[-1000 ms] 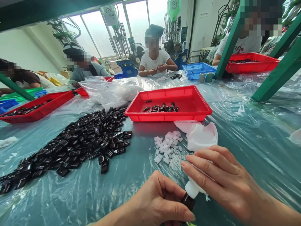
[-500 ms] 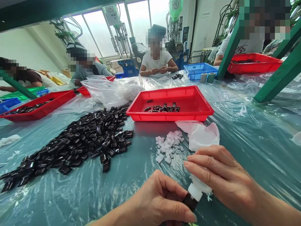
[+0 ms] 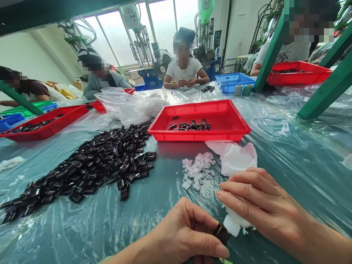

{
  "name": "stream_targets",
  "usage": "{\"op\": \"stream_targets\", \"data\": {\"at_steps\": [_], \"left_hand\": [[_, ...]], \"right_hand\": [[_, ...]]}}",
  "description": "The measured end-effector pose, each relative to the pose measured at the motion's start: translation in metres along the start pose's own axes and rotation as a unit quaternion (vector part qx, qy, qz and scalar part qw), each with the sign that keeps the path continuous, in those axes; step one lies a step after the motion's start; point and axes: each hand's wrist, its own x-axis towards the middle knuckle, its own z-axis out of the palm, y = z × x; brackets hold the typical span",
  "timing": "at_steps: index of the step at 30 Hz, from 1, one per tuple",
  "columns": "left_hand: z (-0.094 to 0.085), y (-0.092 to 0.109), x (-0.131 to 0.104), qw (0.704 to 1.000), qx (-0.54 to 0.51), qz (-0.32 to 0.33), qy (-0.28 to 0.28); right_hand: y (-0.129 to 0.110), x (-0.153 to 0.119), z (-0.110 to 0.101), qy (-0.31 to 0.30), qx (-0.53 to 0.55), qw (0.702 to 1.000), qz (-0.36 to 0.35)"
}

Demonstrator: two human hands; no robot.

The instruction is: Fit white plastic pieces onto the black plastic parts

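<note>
Left hand (image 3: pixel 189 233) pinches a glossy black rectangular piece (image 3: pixel 221 234), right hand (image 3: pixel 269 207) hides its grip; red plastic tray (image 3: pixel 198 136) holds few, black heap (image 3: pixel 101 161) many.

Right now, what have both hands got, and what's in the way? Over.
Left fingers pinching black piece. Right fingers over white object, partly hiding it. White bits, red tray beyond.

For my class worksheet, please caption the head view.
A black part in the left grip, a white piece at the right grip, a red tray beyond.
</note>
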Motion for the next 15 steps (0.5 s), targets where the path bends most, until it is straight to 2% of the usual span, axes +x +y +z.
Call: {"op": "stream_targets", "data": {"at_steps": [9,15], "left_hand": [[0.0016,-0.0006,-0.0007,1.000,-0.005,0.001,-0.008],[0.0036,0.0011,-0.0012,0.999,-0.043,0.021,-0.001]], "right_hand": [[-0.0029,-0.0015,0.0019,0.012,-0.053,0.998,-0.009],[0.0013,-0.0014,0.0021,0.013,-0.015,0.999,0.035]]}}
